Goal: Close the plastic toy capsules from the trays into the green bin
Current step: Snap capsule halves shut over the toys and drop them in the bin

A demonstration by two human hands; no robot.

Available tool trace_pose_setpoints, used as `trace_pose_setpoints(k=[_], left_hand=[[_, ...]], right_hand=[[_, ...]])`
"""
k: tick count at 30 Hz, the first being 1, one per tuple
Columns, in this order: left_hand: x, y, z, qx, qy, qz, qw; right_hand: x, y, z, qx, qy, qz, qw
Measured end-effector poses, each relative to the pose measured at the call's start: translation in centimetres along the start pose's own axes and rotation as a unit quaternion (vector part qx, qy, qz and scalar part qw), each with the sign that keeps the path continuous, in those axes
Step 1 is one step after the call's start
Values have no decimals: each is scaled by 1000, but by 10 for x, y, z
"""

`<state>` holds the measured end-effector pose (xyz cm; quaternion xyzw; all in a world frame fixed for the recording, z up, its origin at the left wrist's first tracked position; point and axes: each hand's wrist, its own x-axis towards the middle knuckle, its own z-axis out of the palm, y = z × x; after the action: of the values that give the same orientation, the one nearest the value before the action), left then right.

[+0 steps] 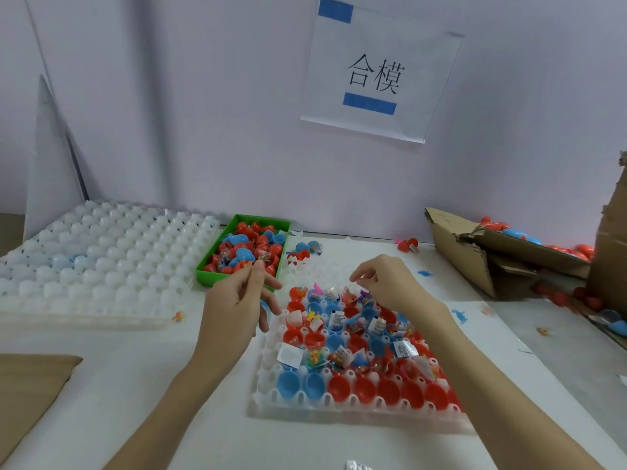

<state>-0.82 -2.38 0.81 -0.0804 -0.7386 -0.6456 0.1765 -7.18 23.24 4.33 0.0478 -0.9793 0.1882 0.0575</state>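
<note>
A white tray (268, 347) in front of me holds several open red and blue capsule halves (339, 388), many with small toys and paper slips inside. Behind it to the left stands the green bin (203, 271), full of red and blue capsules. My left hand (234, 310) hovers between the bin and the tray's left far corner, fingers loosely spread, holding nothing. Over the tray's far rows hangs my right hand (390, 283), its fingers slightly bent and nothing in it.
A stack of white empty trays (101, 256) lies at the left. Torn cardboard boxes (481, 252) with loose capsules sit at the right. A few loose capsules (302, 252) and toy bits lie behind the tray. A brown sheet (30, 385) is at the near left.
</note>
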Motion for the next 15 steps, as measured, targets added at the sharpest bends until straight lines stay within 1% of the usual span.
trace_pose_setpoints(k=[3,8,10,13,15], left_hand=[[1,-1,0,4,-2,1,1000],[0,0,1,11,-8,5,1000],[-1,0,1,13,-12,3,1000],[-1,0,1,14,-14,1,1000],[-2,0,2,14,-14,-1,1000]], right_hand=[[8,5,0,-14,-38,-20,999],[19,7,-3,-36,-76,-44,996],[23,8,-7,-35,-54,-40,997],[28,16,-14,-41,8,-21,999],[30,24,-17,-63,23,-3,998]])
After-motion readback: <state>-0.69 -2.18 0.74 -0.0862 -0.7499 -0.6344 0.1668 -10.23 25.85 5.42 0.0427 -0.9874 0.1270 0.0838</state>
